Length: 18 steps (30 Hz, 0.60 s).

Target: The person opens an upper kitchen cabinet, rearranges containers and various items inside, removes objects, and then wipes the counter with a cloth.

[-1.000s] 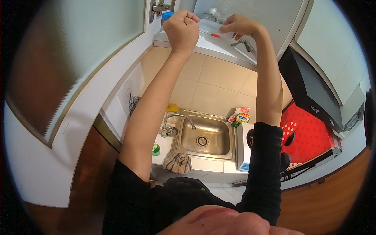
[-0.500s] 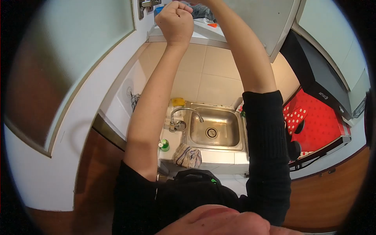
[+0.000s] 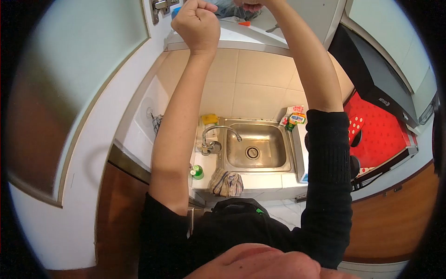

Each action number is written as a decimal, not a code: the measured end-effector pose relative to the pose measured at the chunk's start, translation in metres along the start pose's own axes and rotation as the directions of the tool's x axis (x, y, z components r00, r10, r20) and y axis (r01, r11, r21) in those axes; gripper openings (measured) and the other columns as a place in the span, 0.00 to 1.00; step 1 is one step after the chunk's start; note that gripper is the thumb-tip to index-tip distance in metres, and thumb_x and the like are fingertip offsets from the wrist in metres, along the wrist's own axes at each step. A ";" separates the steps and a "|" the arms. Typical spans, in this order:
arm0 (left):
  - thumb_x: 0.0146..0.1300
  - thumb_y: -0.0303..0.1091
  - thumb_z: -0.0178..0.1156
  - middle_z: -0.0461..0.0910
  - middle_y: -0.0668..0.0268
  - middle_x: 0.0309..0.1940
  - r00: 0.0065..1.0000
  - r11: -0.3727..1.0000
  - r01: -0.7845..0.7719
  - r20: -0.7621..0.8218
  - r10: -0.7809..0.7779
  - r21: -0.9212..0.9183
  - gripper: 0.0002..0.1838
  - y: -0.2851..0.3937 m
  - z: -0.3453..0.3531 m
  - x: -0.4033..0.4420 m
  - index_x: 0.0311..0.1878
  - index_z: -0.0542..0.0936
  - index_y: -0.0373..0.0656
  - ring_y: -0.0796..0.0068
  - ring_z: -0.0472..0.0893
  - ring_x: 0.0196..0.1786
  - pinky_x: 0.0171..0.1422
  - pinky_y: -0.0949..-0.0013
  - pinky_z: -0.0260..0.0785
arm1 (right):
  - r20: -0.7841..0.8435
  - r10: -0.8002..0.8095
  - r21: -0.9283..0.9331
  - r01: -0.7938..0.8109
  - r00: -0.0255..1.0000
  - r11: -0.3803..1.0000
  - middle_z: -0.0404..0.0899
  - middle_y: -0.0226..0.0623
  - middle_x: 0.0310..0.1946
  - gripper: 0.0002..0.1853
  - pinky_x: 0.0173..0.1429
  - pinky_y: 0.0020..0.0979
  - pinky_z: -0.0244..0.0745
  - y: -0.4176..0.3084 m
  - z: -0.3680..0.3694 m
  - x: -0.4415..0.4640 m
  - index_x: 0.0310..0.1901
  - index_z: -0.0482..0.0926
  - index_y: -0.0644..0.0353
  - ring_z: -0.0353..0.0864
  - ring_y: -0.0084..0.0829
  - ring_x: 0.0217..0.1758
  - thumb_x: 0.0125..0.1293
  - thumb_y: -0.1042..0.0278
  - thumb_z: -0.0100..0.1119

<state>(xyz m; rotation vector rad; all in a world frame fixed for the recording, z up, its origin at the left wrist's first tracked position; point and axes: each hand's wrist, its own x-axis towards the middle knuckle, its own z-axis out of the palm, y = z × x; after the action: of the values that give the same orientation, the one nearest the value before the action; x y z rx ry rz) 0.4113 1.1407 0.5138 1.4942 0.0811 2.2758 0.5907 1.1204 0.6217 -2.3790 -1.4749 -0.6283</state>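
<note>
Raised to the upper edge of the head view, my left hand is closed with its fingers curled in. Whatever it may hold is hidden. My right hand is mostly cut off by the top edge. Its few visible fingers look curled, and I cannot make out anything in them. Both hands are in front of an open wall cupboard with a white shelf. On that shelf, between my hands, lie a crumpled clear plastic bag and a small orange-red piece. A small grey object lies by my right forearm.
Below are a steel sink, a curved tap, a yellow sponge, a green bottle and a striped cloth. A frosted cupboard door stands left. A black range hood juts out at right.
My forearms have moved farther apart, the right one shifting right. More of the shelf, the small grey object and the packets beside the sink now show. My left hand stays closed.
</note>
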 end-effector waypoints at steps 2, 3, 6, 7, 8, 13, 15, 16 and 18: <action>0.46 0.17 0.43 0.81 0.62 0.17 0.999 0.999 -0.034 -0.002 0.034 -0.016 0.15 -0.003 0.001 0.000 0.19 0.81 0.35 0.73 0.79 0.22 0.30 0.71 0.70 | 0.094 -0.020 0.022 0.018 0.995 1.000 0.84 0.51 0.30 0.14 0.37 0.40 0.76 -0.002 0.001 -0.019 0.33 0.83 0.73 0.83 0.38 0.32 0.57 0.65 0.64; 0.46 0.17 0.43 0.81 0.62 0.17 0.999 0.998 -0.053 0.002 0.053 -0.020 0.15 -0.004 0.001 0.000 0.19 0.81 0.35 0.73 0.79 0.22 0.30 0.71 0.70 | 0.139 -0.032 0.035 0.027 0.990 0.999 0.84 0.50 0.29 0.13 0.36 0.39 0.75 -0.005 0.002 -0.029 0.33 0.83 0.72 0.82 0.37 0.31 0.57 0.67 0.63; 0.46 0.17 0.43 0.81 0.62 0.17 0.997 0.998 -0.067 0.038 0.067 0.005 0.14 -0.003 0.002 -0.002 0.19 0.80 0.35 0.73 0.79 0.22 0.29 0.71 0.70 | 0.266 -0.079 0.083 0.059 0.961 0.995 0.83 0.46 0.27 0.10 0.34 0.38 0.73 -0.011 0.005 -0.045 0.32 0.83 0.71 0.80 0.33 0.28 0.56 0.71 0.62; 0.46 0.17 0.44 0.82 0.62 0.17 0.997 0.998 -0.066 0.052 0.065 0.021 0.14 -0.002 0.001 -0.002 0.19 0.80 0.35 0.73 0.79 0.22 0.29 0.71 0.70 | 0.239 -0.118 0.077 0.102 0.964 0.992 0.84 0.46 0.28 0.09 0.35 0.38 0.74 -0.012 0.006 -0.046 0.33 0.84 0.70 0.81 0.34 0.30 0.55 0.71 0.62; 0.47 0.17 0.44 0.81 0.62 0.17 0.997 0.999 -0.027 0.077 0.025 0.018 0.14 0.001 0.000 -0.002 0.19 0.81 0.36 0.73 0.79 0.22 0.29 0.71 0.70 | 0.213 -0.159 0.071 0.146 0.964 0.987 0.84 0.46 0.30 0.09 0.37 0.38 0.74 -0.012 0.010 -0.046 0.34 0.84 0.68 0.81 0.35 0.31 0.55 0.71 0.62; 0.50 0.19 0.48 0.82 0.59 0.20 0.967 0.992 -0.123 0.230 0.111 0.039 0.12 0.001 0.002 -0.001 0.20 0.81 0.38 0.65 0.80 0.23 0.29 0.67 0.71 | 0.103 -0.270 -0.067 0.278 0.957 0.958 0.85 0.50 0.36 0.11 0.45 0.42 0.75 -0.010 0.042 -0.026 0.37 0.85 0.64 0.84 0.42 0.39 0.54 0.68 0.61; 0.51 0.22 0.50 0.81 0.56 0.23 0.879 0.950 -0.301 0.410 0.242 0.083 0.10 0.002 0.004 -0.005 0.22 0.81 0.39 0.58 0.81 0.26 0.32 0.63 0.73 | 0.031 -0.333 0.014 0.333 0.942 0.943 0.85 0.52 0.37 0.12 0.46 0.43 0.75 -0.010 0.041 -0.030 0.38 0.85 0.63 0.84 0.45 0.42 0.54 0.66 0.61; 0.52 0.24 0.51 0.81 0.55 0.24 0.816 0.918 -0.387 0.498 0.294 0.091 0.09 0.003 0.006 -0.006 0.22 0.81 0.40 0.55 0.81 0.27 0.34 0.60 0.74 | 0.065 -0.373 0.064 0.369 0.925 0.927 0.84 0.53 0.38 0.14 0.46 0.41 0.75 -0.006 0.034 -0.032 0.39 0.85 0.65 0.84 0.46 0.41 0.53 0.65 0.64; 0.53 0.26 0.52 0.81 0.54 0.26 0.768 0.913 -0.373 0.608 0.203 0.166 0.08 0.008 0.007 -0.011 0.23 0.81 0.40 0.52 0.80 0.30 0.38 0.56 0.74 | 0.053 -0.181 -0.062 0.184 0.982 0.981 0.84 0.53 0.37 0.15 0.45 0.41 0.75 -0.013 0.019 -0.038 0.39 0.84 0.66 0.83 0.45 0.39 0.52 0.65 0.65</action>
<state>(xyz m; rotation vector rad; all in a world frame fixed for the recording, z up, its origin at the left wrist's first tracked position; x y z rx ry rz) 0.4187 1.1285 0.5097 2.4527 -0.0147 1.9636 0.5688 1.1050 0.5865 -2.3399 -1.7338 -0.6773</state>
